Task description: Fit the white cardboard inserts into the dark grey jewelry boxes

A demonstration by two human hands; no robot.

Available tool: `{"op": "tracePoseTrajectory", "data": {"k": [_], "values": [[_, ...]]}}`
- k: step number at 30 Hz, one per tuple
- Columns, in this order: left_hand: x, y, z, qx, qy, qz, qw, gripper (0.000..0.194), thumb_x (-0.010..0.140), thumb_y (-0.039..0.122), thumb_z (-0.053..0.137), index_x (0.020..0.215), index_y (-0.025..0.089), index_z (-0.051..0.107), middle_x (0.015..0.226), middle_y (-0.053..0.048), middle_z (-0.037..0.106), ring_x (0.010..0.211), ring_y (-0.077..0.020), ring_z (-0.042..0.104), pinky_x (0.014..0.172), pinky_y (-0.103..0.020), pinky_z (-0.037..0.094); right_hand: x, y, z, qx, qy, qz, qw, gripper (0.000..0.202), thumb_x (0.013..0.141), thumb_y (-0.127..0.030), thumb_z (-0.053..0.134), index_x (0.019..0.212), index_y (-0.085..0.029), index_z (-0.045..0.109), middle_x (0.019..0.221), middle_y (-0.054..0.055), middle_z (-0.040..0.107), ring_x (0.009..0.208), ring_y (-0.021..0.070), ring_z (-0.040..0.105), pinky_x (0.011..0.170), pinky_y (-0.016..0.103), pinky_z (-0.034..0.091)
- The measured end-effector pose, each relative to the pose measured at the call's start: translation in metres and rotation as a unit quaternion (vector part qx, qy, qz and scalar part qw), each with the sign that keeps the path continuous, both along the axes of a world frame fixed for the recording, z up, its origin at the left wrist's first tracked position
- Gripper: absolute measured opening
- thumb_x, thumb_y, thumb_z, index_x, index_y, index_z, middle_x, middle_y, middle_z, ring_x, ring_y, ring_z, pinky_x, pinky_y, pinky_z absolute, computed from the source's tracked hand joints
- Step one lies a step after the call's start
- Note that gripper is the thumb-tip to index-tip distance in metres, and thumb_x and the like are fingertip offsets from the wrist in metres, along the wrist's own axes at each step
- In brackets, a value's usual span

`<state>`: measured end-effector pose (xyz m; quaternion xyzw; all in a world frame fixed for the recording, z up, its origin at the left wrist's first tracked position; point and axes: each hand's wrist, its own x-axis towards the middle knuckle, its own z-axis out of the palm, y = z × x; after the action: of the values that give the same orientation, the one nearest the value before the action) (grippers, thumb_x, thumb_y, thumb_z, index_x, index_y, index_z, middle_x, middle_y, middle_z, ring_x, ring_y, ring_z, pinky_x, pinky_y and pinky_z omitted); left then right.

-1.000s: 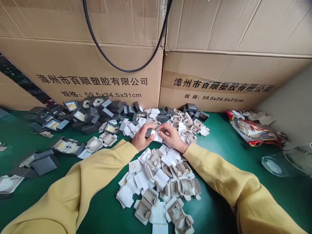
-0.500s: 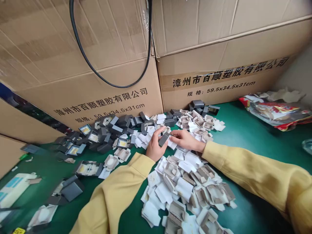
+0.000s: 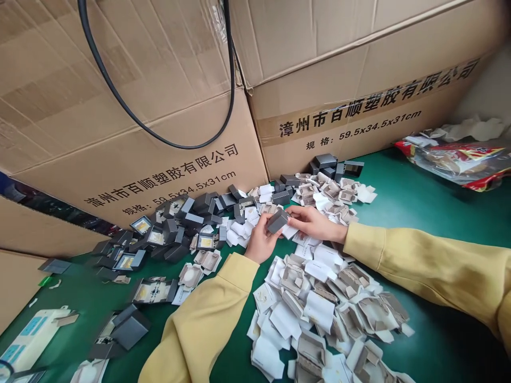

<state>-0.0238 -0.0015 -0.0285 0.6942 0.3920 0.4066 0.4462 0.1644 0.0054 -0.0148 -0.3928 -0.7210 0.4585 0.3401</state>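
A small dark grey box [image 3: 278, 221] is held between both hands above the green table [image 3: 435, 229]. My left hand [image 3: 261, 242] is wrapped round its left side. The fingers of my right hand [image 3: 313, 222] are closed on its right end. I cannot tell whether the box's lid is fully closed. Just beneath and in front of the hands spreads a pile of folded white and grey card inserts [image 3: 319, 308]. Close behind them lie more card inserts [image 3: 239, 231] and several dark grey boxes [image 3: 203, 205].
Two large cardboard cartons [image 3: 175, 122] [image 3: 359, 80] wall off the back, with a black cable [image 3: 175, 143] hanging before them. Opened grey boxes [image 3: 130, 327] lie at left, near a white and blue device [image 3: 35, 335]. A red-edged plastic bag [image 3: 459, 159] with card scraps lies at right.
The camera view has tilted and shifted slightly. Both hands still hold the grey box, which now shows more of its long side and sits turned a little differently.
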Motion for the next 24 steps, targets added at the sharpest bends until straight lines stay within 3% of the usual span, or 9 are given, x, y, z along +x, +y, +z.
{"op": "tracePoseTrajectory", "data": {"k": [5,9,14,21,24], "values": [[0.0,-0.001,-0.001,0.009,-0.034,-0.005,0.999,0.026,0.077,0.036,0.059,0.088,0.019,0.043,0.078,-0.002,0.054,0.067,-0.0126,0.058,0.062,-0.03,0.055,-0.002,-0.001,0.002,0.048,0.004,0.01,0.999,0.035,0.085,-0.048,0.043,0.095,-0.016,0.054,0.075,0.001,0.058,0.056,0.0094,0.049,0.049,0.021,0.042],[0.006,-0.003,-0.001,-0.025,-0.063,0.015,0.998,0.031,0.075,0.04,0.06,0.091,0.019,0.043,0.083,-0.003,0.056,0.067,-0.0122,0.058,0.06,-0.029,0.056,-0.002,-0.003,0.004,0.007,0.003,-0.002,1.0,0.034,0.084,-0.048,0.044,0.094,-0.017,0.051,0.064,-0.002,0.055,0.045,0.0089,0.049,0.043,0.021,0.04],[0.011,-0.001,0.001,-0.066,-0.092,0.037,0.993,0.037,0.071,0.048,0.062,0.083,0.019,0.042,0.073,-0.002,0.056,0.061,-0.0126,0.059,0.056,-0.029,0.056,-0.004,-0.004,0.004,-0.049,0.035,0.01,0.998,0.032,0.085,-0.047,0.042,0.096,-0.018,0.049,0.047,-0.006,0.051,0.035,0.0094,0.047,0.036,0.02,0.037],[0.014,-0.003,0.006,-0.074,-0.092,0.056,0.991,0.034,0.068,0.044,0.066,0.074,0.018,0.045,0.067,0.001,0.055,0.058,-0.0108,0.058,0.056,-0.027,0.055,-0.004,-0.004,0.007,-0.007,0.009,0.007,1.0,0.031,0.086,-0.044,0.039,0.098,-0.018,0.052,0.058,-0.003,0.057,0.038,0.0095,0.049,0.04,0.022,0.039],[0.016,-0.003,0.005,-0.081,-0.1,0.085,0.988,0.035,0.066,0.043,0.068,0.074,0.018,0.045,0.066,0.002,0.056,0.055,-0.01,0.057,0.056,-0.027,0.056,-0.006,-0.006,0.009,0.047,-0.022,-0.035,0.998,0.032,0.086,-0.04,0.041,0.107,-0.018,0.052,0.076,0.002,0.063,0.054,0.0125,0.056,0.053,0.024,0.043]]}}
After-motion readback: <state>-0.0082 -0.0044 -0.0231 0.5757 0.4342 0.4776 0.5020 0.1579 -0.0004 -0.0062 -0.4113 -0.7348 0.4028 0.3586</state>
